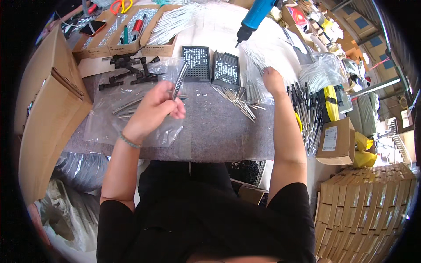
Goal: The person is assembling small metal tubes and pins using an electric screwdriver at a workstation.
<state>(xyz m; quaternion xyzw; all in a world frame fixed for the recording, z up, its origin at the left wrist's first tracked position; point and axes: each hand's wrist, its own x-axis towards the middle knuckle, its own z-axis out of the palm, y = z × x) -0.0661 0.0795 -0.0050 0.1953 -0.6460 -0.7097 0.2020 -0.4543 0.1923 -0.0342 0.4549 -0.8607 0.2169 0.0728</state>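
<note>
My left hand [151, 105] is closed around a shiny metal rod-like piece [180, 79], which stands tilted up from the fingers over the left side of the table. My right hand [273, 82] reaches out to the far right, its fingers bent down at a clear plastic bag [254, 81] with thin metal rods in and around it. What its fingertips hold is too small to make out. Left of that bag are two black perforated trays [196, 80] with small silvery pieces in their holes. Loose thin metal rods [239, 103] lie fanned out below the trays.
A blue power screwdriver [256, 17] hangs above the table. Black clamp-like parts [133, 72] lie on a plastic sheet [153, 138] at left. Behind them stand cardboard boxes [158, 50] of small metal parts. A big carton [52, 105] borders the left; dark-handled rods [307, 109] lie right.
</note>
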